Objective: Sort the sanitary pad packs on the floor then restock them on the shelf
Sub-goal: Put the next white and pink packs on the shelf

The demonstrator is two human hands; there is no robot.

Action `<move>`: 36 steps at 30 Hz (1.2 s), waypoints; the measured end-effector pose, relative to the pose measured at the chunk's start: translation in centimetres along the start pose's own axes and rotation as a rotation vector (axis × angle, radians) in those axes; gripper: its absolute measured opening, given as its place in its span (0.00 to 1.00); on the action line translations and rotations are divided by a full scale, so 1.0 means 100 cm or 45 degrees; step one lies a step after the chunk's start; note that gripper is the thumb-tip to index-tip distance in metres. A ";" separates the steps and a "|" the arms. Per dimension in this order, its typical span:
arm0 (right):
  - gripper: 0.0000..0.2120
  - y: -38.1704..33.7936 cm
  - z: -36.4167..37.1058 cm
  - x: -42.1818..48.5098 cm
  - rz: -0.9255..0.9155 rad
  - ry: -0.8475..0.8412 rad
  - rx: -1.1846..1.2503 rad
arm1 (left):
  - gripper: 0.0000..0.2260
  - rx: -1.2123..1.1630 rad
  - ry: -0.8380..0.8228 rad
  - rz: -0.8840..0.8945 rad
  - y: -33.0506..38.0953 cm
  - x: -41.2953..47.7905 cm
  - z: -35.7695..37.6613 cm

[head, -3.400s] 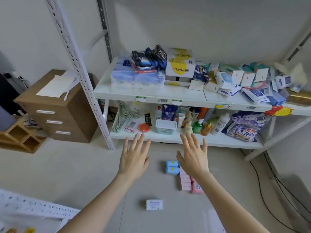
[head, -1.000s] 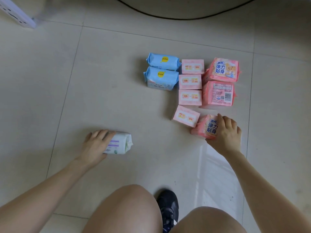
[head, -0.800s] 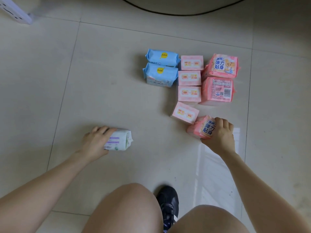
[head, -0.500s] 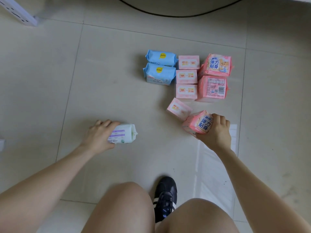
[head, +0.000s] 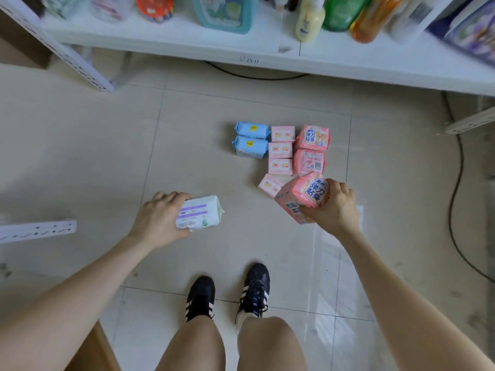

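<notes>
Above floor [head: 107, 156]: left hand [head: 158, 220] grips white pack [head: 199, 214]; right hand [head: 336, 207] grips pink pack [head: 302, 196], fingers curled.

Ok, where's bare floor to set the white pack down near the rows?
Bare tile lies left of the blue packs, and below them, toward the white pack in the left hand. Also open right of the large pink packs, up to the cable. Crowded: the tilted small pink pack sits close by the pink pack in the right hand.
</notes>
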State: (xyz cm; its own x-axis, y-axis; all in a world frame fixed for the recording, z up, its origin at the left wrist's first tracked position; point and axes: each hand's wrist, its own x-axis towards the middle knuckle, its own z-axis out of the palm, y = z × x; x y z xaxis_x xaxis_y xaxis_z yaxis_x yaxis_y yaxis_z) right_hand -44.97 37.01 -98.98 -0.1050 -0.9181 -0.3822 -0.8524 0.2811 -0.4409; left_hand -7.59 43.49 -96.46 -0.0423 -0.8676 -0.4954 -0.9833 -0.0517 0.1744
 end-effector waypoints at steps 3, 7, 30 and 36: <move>0.39 -0.038 -0.054 -0.017 -0.013 -0.035 -0.029 | 0.30 -0.093 0.049 -0.049 0.013 -0.028 -0.056; 0.37 -0.095 -0.134 -0.039 -0.073 -0.072 -0.092 | 0.29 -0.174 0.083 -0.060 0.030 -0.063 -0.137; 0.47 -0.406 -0.497 -0.228 -0.701 0.202 -0.115 | 0.28 -0.383 0.455 0.195 0.042 -0.301 -0.578; 0.43 -0.470 -0.577 -0.255 -0.875 0.321 -0.154 | 0.28 -0.353 0.585 0.235 0.049 -0.344 -0.669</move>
State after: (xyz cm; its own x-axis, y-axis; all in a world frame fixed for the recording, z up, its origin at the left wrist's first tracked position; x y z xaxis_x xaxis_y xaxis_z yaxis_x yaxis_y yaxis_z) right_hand -31.83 31.06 -21.68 0.3702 -0.9164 0.1520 -0.8173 -0.3991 -0.4157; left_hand 0.91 39.98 -21.63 -0.0665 -0.9975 -0.0249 -0.8809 0.0469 0.4710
